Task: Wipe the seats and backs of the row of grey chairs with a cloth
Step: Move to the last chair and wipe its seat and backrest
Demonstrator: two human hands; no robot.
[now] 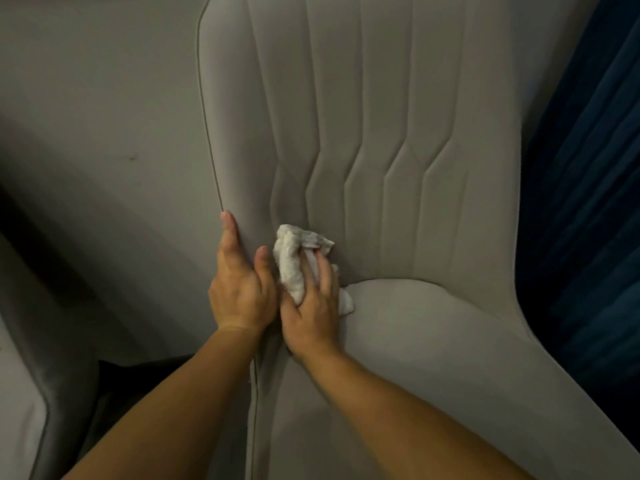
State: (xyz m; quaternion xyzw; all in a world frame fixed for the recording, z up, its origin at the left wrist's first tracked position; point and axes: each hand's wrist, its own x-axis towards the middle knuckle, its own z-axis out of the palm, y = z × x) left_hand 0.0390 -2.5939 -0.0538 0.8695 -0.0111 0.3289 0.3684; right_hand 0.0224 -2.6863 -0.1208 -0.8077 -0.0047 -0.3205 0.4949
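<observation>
At the far left edge, part of a neighbouring grey chair (24, 393) showed, its piped edge curving down past a dark gap. Behind it ran a plain pale wall (104, 98), shadowed toward the lower left.

Next came the left hand (239, 289), laid flat along the left edge of the grey chair (398, 150) that filled the middle of the view. Its fingers (229, 233) were stretched out and pointed up along the dark piping of the backrest, the thumb spread toward the cloth — an open grip, pressing on the chair's side and closed round nothing.

Just beside it, touching at the thumb, the right hand (311, 313) held a crumpled white cloth (294, 261). The cloth was bunched under the palm and fingers, with a wad sticking out above the fingertips and a smaller tail showing below right, by the seat. The grip was closed on the cloth and pushed it against the lower left of the backrest, right where the stitched vertical channels kink and close to the crease where back meets seat.

The seat cushion (433, 358) spread out to the right and down, smooth and bare. Both forearms came in from the bottom of the view.

At the far right, beyond the chair's edge, hung dark blue fabric (588, 202) in vertical folds — deep in shadow.
</observation>
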